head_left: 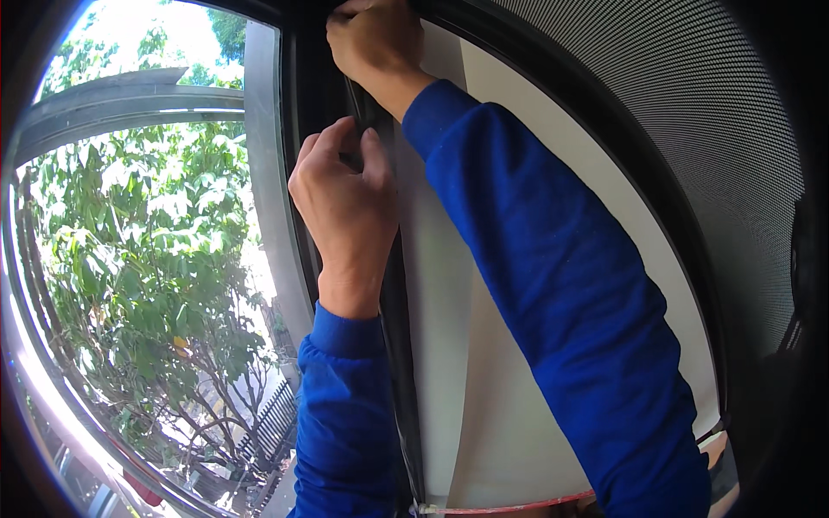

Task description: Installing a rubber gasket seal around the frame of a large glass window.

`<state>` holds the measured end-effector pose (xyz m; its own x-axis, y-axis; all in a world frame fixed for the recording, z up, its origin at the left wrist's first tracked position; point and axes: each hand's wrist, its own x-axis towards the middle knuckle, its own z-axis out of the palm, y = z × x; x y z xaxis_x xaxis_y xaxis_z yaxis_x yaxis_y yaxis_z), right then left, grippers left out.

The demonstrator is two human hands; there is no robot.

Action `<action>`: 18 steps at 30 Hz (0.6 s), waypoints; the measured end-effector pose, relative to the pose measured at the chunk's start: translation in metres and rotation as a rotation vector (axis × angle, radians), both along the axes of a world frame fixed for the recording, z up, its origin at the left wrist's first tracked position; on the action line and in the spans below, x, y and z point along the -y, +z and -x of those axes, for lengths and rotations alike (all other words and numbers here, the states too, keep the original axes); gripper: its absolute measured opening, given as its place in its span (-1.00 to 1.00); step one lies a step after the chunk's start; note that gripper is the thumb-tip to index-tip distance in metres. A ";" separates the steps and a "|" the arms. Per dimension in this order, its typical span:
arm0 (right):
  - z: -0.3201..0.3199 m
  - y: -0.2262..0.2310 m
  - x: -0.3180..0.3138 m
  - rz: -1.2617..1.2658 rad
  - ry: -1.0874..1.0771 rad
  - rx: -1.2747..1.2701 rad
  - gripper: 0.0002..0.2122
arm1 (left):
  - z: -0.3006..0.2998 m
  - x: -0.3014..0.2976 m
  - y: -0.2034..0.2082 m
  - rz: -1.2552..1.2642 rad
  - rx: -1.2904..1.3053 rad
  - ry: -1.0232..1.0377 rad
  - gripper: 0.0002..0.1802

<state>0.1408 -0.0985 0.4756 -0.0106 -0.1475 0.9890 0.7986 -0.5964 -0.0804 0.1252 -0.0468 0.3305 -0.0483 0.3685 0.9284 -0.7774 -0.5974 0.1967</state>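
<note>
Both my hands are at a dark upright window frame [298, 164]. My left hand [350, 194] is closed, its thumb and fingers pinched together against a thin black strip [356, 97] that runs along the frame. Higher up, at the top edge of the view, my right hand [376, 39] is curled closed at the upper part of the same strip. Its fingertips are turned away, so the exact grip there is hidden. Blue sleeves cover both forearms, and the right one crosses in front of a pale panel [432, 285].
Left of the frame is a glass pane with a leafy shrub [147, 224] and a dark fence [268, 423] outside. A black mesh screen [656, 78] with a curved dark edge bar [635, 173] fills the upper right. A thin red edge [518, 505] runs along the bottom.
</note>
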 end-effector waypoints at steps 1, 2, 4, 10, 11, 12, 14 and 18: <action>-0.001 0.000 0.000 -0.019 0.003 -0.021 -0.81 | -0.002 0.000 0.000 -0.001 -0.002 -0.014 -0.68; -0.003 0.001 -0.001 -0.018 0.000 -0.023 -0.81 | -0.003 0.000 0.000 0.001 -0.004 -0.016 -0.68; -0.001 0.002 -0.004 -0.045 -0.002 -0.032 -0.81 | -0.005 -0.002 -0.001 -0.013 0.019 -0.021 -0.66; -0.005 -0.004 -0.003 -0.039 -0.109 0.073 -0.81 | -0.005 -0.002 -0.001 -0.006 0.050 0.016 -0.69; -0.012 -0.003 -0.002 -0.038 -0.113 0.075 -0.81 | -0.004 0.001 -0.001 -0.005 0.052 0.011 -0.69; -0.019 -0.001 -0.002 -0.060 -0.158 0.115 -0.80 | -0.003 0.004 -0.001 0.012 0.040 -0.036 -0.71; -0.018 -0.001 -0.006 -0.076 -0.197 0.155 -0.79 | -0.001 0.003 -0.001 0.034 0.028 -0.077 -0.73; -0.023 -0.001 -0.005 -0.009 -0.260 0.171 -0.79 | -0.001 0.002 -0.002 0.041 0.025 -0.074 -0.73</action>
